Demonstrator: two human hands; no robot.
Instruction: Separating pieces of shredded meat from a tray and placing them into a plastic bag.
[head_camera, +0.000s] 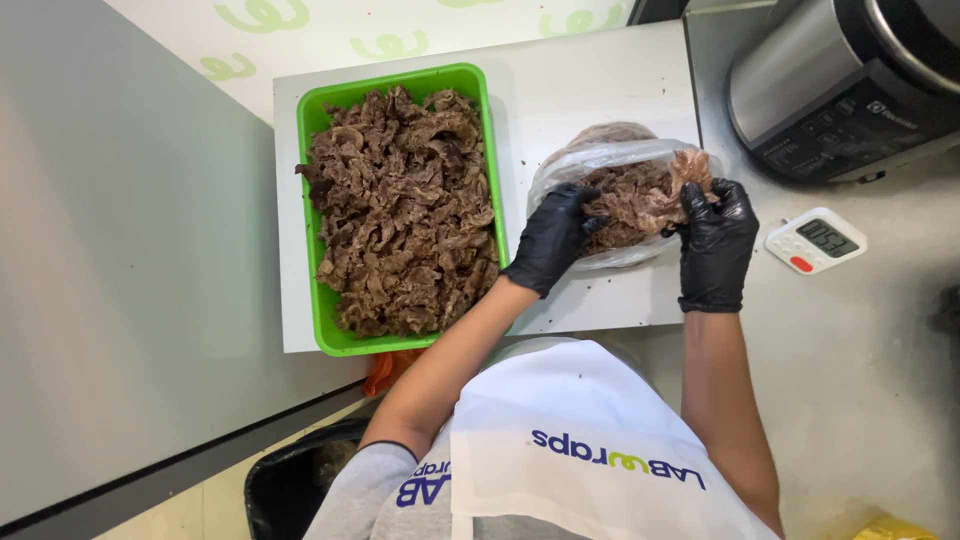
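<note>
- Head view looks straight down on two black-gloved hands at the near right part of a white cutting board (600, 100).
- Left hand (552, 240) grips the left side of a clear plastic bag (600, 160), fingers curled into its mouth and closed on the film.
- Right hand (716, 243) pinches the bag's right side, fingertips holding film and a bit of the shredded cooked meat (640, 200) inside.
- Bag rests on the board near its right edge, mouth held open towards the person, partly filled with brown meat.
- Just left of it, along the board's left edge, a green plastic tray (400, 85) is heaped with the same shredded meat (400, 210).
- By my judgement one portion is bagged and not yet closed, while most of the meat is left in the tray.
- Beyond the board's right edge, on the steel counter (860, 350), lies a small white digital timer (815, 240); behind it stands a steel cooker (840, 80).
- Below the counter's near edge shows a black bin (290, 485).
</note>
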